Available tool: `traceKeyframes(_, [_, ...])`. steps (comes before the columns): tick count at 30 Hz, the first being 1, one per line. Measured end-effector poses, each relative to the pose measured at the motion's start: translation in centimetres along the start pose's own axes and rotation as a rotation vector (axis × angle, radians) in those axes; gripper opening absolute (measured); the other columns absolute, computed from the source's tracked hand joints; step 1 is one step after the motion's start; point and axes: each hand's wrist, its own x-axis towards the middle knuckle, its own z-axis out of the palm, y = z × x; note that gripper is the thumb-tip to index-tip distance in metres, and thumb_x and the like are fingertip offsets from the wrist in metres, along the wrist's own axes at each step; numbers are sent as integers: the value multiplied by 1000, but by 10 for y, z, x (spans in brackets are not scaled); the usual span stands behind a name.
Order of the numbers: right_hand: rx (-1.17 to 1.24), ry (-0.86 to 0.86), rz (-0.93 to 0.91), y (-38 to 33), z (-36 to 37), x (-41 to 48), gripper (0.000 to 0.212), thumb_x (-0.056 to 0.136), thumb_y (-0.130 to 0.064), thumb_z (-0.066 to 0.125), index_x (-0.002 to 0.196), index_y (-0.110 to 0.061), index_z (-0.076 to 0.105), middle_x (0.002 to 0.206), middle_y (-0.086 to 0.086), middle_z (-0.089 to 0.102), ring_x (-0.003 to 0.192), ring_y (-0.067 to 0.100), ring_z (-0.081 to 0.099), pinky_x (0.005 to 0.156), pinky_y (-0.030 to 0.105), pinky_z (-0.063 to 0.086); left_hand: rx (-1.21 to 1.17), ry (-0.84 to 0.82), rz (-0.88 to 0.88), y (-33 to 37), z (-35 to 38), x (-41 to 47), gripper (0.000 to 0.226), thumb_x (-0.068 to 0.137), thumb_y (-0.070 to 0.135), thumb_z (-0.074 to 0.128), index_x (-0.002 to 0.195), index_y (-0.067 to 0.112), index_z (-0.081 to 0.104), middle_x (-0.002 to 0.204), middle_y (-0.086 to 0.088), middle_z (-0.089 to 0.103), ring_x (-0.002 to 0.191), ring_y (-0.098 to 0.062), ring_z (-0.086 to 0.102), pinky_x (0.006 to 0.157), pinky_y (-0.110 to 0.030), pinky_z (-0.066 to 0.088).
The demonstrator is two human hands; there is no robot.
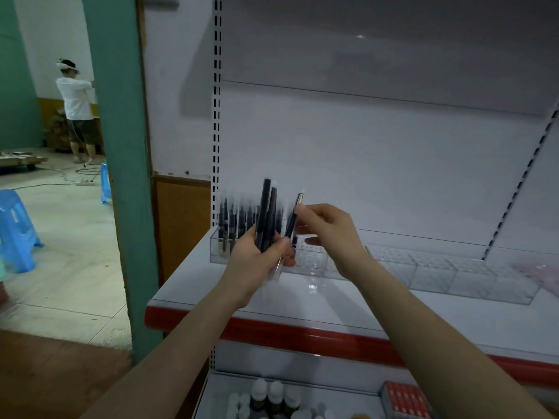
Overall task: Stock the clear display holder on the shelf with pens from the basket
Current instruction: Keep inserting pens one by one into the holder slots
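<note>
Now, left hand (254,264): fingers and thumb clamped round a bundle of dark pens (266,213), held upright at centre of frame, just in front of the holder's left end.
Right hand (329,234): fingertips pinching a single pen (294,219) near its upper end, tilted slightly right, just beside the bundle; lower end close to the left thumb, contact not clear.
Clear display holder (438,282): long and low, resting on the white shelf (196,285), stretching from centre to right of frame.
Stocked pens (233,219): standing upright in the holder's leftmost compartments, blurred, partly behind the left hand.
Shelf front: red strip (302,331) along the edge.
Bottom of frame: small white-capped bottles (273,394) and a red box (405,400) on a lower level.
Left of frame: green post (121,146), blue stool (15,231), a standing person (77,110) in a white top far off at upper left.
</note>
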Motion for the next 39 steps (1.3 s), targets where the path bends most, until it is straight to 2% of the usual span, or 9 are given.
traceKeyframes(6, [175, 74, 55, -15, -11, -2, 5, 86, -12, 64, 84, -8, 62, 76, 6, 66, 66, 13, 61, 57, 18, 51, 32, -102, -43, 8, 9, -10, 11, 91, 14, 57, 98, 5, 55, 93, -8, 69, 77, -16, 71, 61, -27, 56])
traceKeyframes(11, [52, 136, 39, -11, -22, 0, 19, 91, -19, 58, 91, -1, 66, 74, 6, 66, 67, 13, 62, 62, 22, 55, 89, -95, -8, 17, 5, -11, 7, 91, 10, 56, 86, 4, 54, 78, -11, 68, 61, -13, 64, 48, -19, 45])
traceKeyframes(14, [-218, 276, -200, 2, -27, -4, 19, 90, -15, 59, 106, -5, 64, 78, -3, 63, 71, 5, 59, 72, 17, 50, 71, -84, -28, 23, 2, -7, 18, 92, 11, 54, 99, -6, 53, 82, -19, 68, 51, -10, 59, 45, -20, 44])
traceKeyframes(17, [-557, 111, -548, 13, -26, -10, 29, 84, -5, 64, 113, -9, 65, 100, 1, 57, 81, 0, 53, 70, 5, 41, 67, -89, -25, 26, 3, -5, 21, 93, 11, 52, 102, -8, 53, 81, -20, 67, 46, -10, 54, 45, -21, 44])
traceKeyframes(22, [-760, 69, -755, 16, -19, -4, 21, 78, -13, 64, 95, -4, 72, 91, 16, 62, 80, 24, 61, 69, 25, 45, 60, -49, -14, 30, 5, -2, 25, 94, 20, 51, 106, -1, 56, 73, -10, 68, 41, -11, 47, 46, -23, 43])
traceKeyframes(25, [-667, 98, -628, 12, -20, 2, 17, 85, -12, 64, 97, -2, 70, 90, 14, 66, 81, 25, 61, 71, 29, 49, 58, 51, -26, 30, -2, 0, 16, 94, 26, 51, 101, 11, 53, 78, -7, 68, 43, -10, 49, 52, -26, 45])
traceKeyframes(30, [-393, 202, -278, 6, -20, 20, 27, 90, -12, 59, 116, -5, 56, 87, 6, 63, 80, 15, 56, 64, 7, 40, -3, 120, -40, 21, -19, -1, 8, 93, 15, 53, 101, 14, 53, 76, -5, 56, 59, -16, 52, 45, -20, 46])
traceKeyframes(34, [-350, 192, -179, 8, -11, 32, 27, 90, -12, 56, 116, -5, 55, 92, 14, 68, 79, 19, 58, 71, 21, 39, 13, 124, 13, 17, -21, 2, 8, 91, 13, 56, 89, 20, 55, 75, -3, 58, 68, -14, 59, 63, -25, 54])
traceKeyframes(39, [-356, 162, -121, 15, -2, 37, 23, 92, -13, 53, 113, -5, 55, 93, 18, 69, 91, 28, 64, 78, 30, 47, 91, 122, 35, 12, -21, 4, 7, 89, 14, 60, 86, 21, 58, 74, 3, 64, 67, -6, 64, 61, -20, 53])
